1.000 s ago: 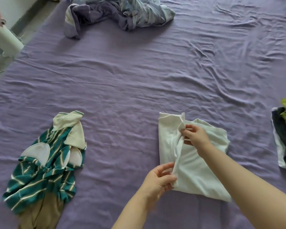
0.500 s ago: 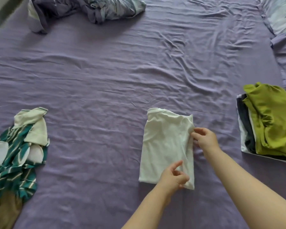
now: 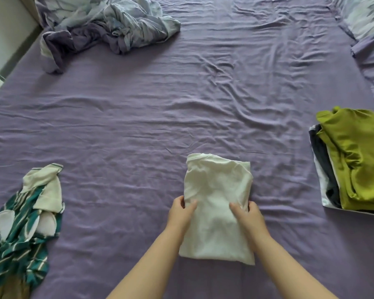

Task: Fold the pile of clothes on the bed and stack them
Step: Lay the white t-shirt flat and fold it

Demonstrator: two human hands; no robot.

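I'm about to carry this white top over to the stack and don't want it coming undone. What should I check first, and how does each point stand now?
1. White top folded into a compact rectangle: ok.
2. Left hand has a grip on its left edge: ok.
3. Right hand has a grip on its right edge: ok.
4. Fingers reach under all layers: cannot tell.
5. Green garment on top of the stack lies flat: not ok, it is rumpled.
6. Purple sheet between top and stack free of other items: ok.
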